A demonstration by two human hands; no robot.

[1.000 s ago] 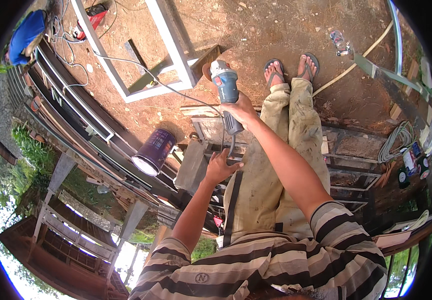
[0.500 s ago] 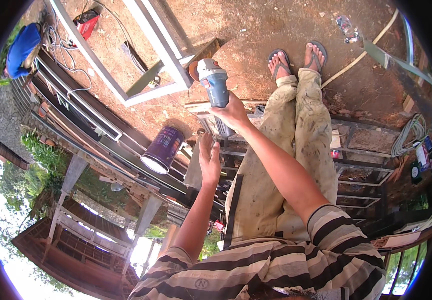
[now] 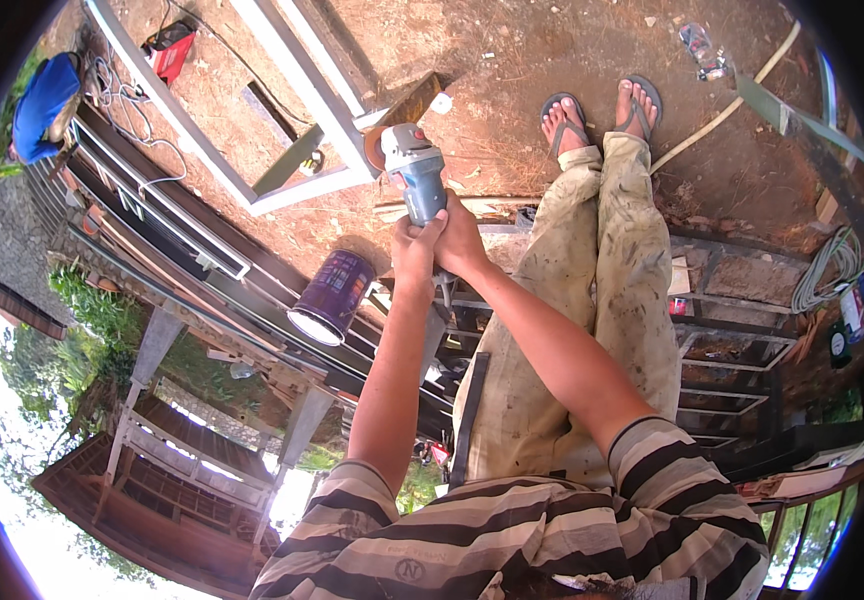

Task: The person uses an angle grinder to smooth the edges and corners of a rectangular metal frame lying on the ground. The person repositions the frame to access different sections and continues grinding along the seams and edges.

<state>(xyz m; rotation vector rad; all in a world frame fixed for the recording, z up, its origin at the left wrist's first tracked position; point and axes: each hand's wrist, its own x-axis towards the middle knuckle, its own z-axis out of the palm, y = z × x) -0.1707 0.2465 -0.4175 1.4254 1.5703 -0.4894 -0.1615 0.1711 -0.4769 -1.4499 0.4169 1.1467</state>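
I grip an angle grinder [image 3: 420,178] with both hands, held out beyond my lap. My left hand [image 3: 414,250] is closed round the near side of its blue body, thumb on top. My right hand [image 3: 460,238] is wrapped round the body from the right. The orange-brown disc [image 3: 374,150] points toward a corner of the white metal frame [image 3: 182,120]; whether they touch I cannot tell. Below the frame, to the left of my hands, a purple bucket [image 3: 334,292] lies on its side.
A person in blue [image 3: 44,100] bends at the upper left, near tangled cables [image 3: 127,105] and a red tool [image 3: 174,55]. Metal bars [image 3: 182,255] lie along the left, steel framing [image 3: 732,340] at right with coiled cable [image 3: 822,268]. A pale hose [image 3: 722,120] crosses the dirt [image 3: 492,90].
My left hand has risen from beside the cord onto the grinder and closed on it. The grinder has shifted left, its disc closer to the white frame's corner.
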